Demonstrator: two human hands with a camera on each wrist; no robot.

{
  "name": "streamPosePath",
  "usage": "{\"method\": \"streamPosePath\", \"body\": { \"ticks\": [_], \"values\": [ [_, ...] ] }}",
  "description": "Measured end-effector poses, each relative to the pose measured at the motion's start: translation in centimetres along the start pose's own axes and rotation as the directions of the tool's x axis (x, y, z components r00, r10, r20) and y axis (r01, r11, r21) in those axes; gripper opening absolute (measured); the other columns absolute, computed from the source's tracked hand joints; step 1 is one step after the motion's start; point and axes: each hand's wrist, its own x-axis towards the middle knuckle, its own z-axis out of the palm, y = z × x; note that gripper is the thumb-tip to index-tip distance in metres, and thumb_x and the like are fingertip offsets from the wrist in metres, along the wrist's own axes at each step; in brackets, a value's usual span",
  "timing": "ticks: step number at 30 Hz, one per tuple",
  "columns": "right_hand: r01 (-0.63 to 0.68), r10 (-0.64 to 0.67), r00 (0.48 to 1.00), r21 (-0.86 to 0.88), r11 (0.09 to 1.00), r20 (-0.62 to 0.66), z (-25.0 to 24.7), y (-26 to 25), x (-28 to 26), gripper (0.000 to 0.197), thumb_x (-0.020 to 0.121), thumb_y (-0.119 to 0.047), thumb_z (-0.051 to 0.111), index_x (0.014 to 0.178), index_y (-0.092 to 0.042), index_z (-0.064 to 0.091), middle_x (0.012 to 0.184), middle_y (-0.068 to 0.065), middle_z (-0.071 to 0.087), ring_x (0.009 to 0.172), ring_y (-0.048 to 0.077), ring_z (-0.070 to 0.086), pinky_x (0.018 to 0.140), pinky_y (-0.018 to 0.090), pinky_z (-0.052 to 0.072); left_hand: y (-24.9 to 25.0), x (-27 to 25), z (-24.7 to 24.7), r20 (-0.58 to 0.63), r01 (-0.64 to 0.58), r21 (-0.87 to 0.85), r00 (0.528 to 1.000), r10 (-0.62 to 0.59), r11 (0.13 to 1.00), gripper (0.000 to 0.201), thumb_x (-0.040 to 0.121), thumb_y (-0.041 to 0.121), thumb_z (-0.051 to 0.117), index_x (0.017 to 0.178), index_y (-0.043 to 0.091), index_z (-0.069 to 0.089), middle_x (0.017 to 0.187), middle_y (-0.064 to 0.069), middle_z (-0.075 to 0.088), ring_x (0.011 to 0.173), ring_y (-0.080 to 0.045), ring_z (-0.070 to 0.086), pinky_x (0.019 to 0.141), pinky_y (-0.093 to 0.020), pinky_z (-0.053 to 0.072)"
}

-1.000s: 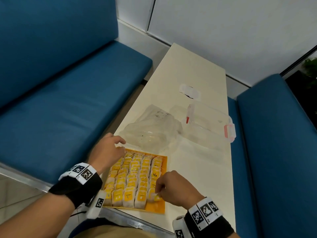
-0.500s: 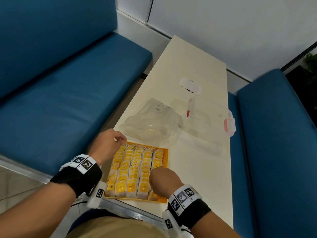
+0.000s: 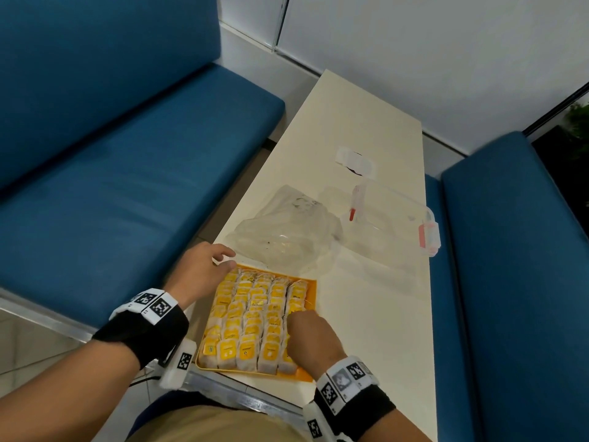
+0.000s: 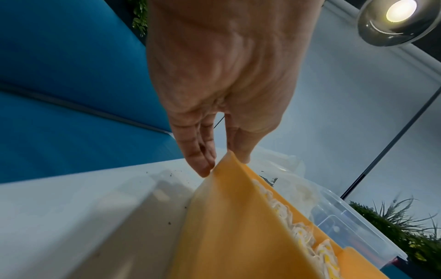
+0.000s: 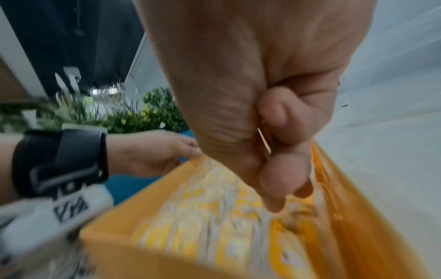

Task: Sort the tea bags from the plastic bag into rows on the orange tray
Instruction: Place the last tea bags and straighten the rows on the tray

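The orange tray (image 3: 313,291) lies at the table's near end, filled with rows of yellow-tagged tea bags (image 3: 255,314). My left hand (image 3: 228,260) holds the tray's far-left corner; in the left wrist view the left hand (image 4: 224,165) pinches that corner of the tray (image 4: 238,217) between thumb and fingers. My right hand (image 3: 296,317) is curled over the rightmost row. In the blurred right wrist view the right hand (image 5: 279,200) points its fingertips down into the tea bags (image 5: 210,198), with a thin paper tag (image 5: 263,139) tucked in its curl. The crumpled clear plastic bag (image 3: 287,231) lies beyond the tray.
A clear plastic box (image 3: 389,218) with red clips stands right of the bag, and a small white item (image 3: 355,161) lies farther back. The narrow cream table (image 3: 382,314) runs between two blue benches (image 3: 127,186). Bare tabletop lies right of the tray.
My right hand has moved from the tray's near right corner forward along the rightmost row. The left hand stays at the far-left corner.
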Motion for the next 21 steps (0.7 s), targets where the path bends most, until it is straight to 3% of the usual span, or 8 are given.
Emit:
{"method": "streamPosePath", "body": {
  "ticks": [2,4,6,9,11,16,19,21],
  "values": [
    [-0.058,0.075,0.986,0.111,0.992,-0.151,-1.3,1.3,0.0,0.008,0.086,-0.012,0.052,0.086,-0.014,0.06,0.1,0.009,0.066,0.095,0.029,0.066,0.069,0.031,0.047,-0.5,-0.4,-0.6,0.007,0.053,-0.027,0.999,-0.052,0.998,0.021,0.095,0.036,0.069,0.115,0.03,0.069,0.1,0.005,0.064,0.089,-0.011,0.063,0.079,-0.032,0.052],
    [-0.148,0.218,0.937,0.253,0.956,-0.273,-2.1,3.4,0.2,0.019,0.089,-0.029,0.059,0.104,-0.019,0.064,0.101,0.004,0.07,0.094,0.023,0.067,0.075,0.03,0.05,-1.1,-1.1,-1.2,0.052,0.113,-0.076,0.993,-0.109,0.991,0.022,0.094,0.036,0.07,0.115,0.029,0.067,0.095,0.001,0.068,0.079,-0.015,0.068,0.069,-0.032,0.055],
    [-0.213,0.322,0.928,0.44,0.872,-0.188,-2.2,4.9,0.3,0.029,0.088,-0.037,0.065,0.111,-0.02,0.06,0.097,0.003,0.072,0.079,0.018,0.073,0.072,0.031,0.057,-1.2,-1.9,-1.5,0.117,0.161,-0.131,0.982,-0.146,0.978,0.019,0.093,0.03,0.072,0.111,0.027,0.068,0.091,-0.003,0.07,0.071,-0.019,0.073,0.061,-0.034,0.061],
    [-0.267,0.326,0.945,0.595,0.758,0.008,-1.7,5.3,0.1,0.021,0.086,-0.021,0.065,0.107,-0.015,0.061,0.079,0.009,0.073,0.055,0.019,0.072,0.063,0.041,0.062,-0.4,-2.6,-1.2,0.161,0.156,-0.152,0.978,-0.132,0.976,0.021,0.093,0.02,0.072,0.113,0.025,0.068,0.089,-0.003,0.072,0.068,-0.018,0.074,0.059,-0.034,0.062],
    [-0.276,0.332,0.943,0.618,0.736,0.026,-1.6,5.5,0.1,0.018,0.084,-0.01,0.059,0.102,-0.013,0.063,0.076,0.011,0.073,0.054,0.021,0.072,0.066,0.044,0.062,0.5,-2.4,-0.5,0.168,0.136,-0.141,0.98,-0.111,0.981,0.022,0.094,0.018,0.071,0.115,0.025,0.068,0.089,-0.002,0.071,0.068,-0.017,0.074,0.06,-0.037,0.064],
    [-0.334,0.4,0.916,0.604,0.724,0.028,-1.6,7.0,-0.4,0.025,0.082,-0.003,0.051,0.1,-0.013,0.064,0.087,0.013,0.072,0.052,0.015,0.072,0.071,0.034,0.062,2.0,-1.1,1.6,0.198,0.109,-0.131,0.977,-0.082,0.985,0.025,0.095,0.017,0.07,0.119,0.023,0.068,0.088,-0.003,0.071,0.069,-0.02,0.073,0.059,-0.037,0.063],
    [-0.367,0.423,0.904,0.61,0.703,0.058,-1.3,8.1,-0.9,0.023,0.082,-0.005,0.055,0.102,-0.012,0.064,0.09,0.013,0.071,0.054,0.016,0.072,0.071,0.036,0.063,2.6,-0.6,2.6,0.227,0.1,-0.127,0.971,-0.069,0.987,0.024,0.094,0.019,0.071,0.118,0.023,0.069,0.088,-0.002,0.071,0.066,-0.018,0.073,0.054,-0.032,0.061],
    [-0.365,0.443,0.897,0.6,0.712,0.02,-1.4,8.8,-1.1,0.026,0.084,-0.017,0.065,0.11,-0.013,0.063,0.099,0.011,0.071,0.068,0.018,0.074,0.073,0.035,0.062,2.5,-0.3,2.6,0.218,0.082,-0.112,0.974,-0.056,0.99,0.02,0.094,0.025,0.071,0.114,0.027,0.069,0.09,0.001,0.071,0.066,-0.017,0.072,0.058,-0.034,0.061]
  ]
}}
